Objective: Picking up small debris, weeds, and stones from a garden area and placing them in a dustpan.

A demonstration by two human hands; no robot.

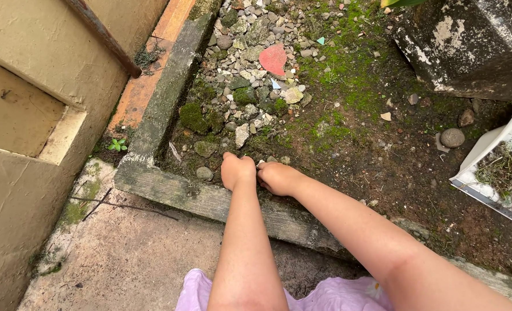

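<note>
My left hand (237, 171) and my right hand (278, 177) reach together over a mossy concrete curb (169, 193) into a patch of soil. Both are curled, fingers tucked down at the ground just beyond the curb, among small stones and moss. The fingertips are hidden, so whatever they pinch cannot be made out. A grey stone (204, 173) lies just left of my left hand.
Pebbles and moss clumps (198, 118) cover the bed ahead, with a flat red shard (273, 59) among them. A weathered concrete block (469, 46) stands at the top right. A white tray (500, 173) holding pulled weeds lies right. A tan wall (31, 115) rises left.
</note>
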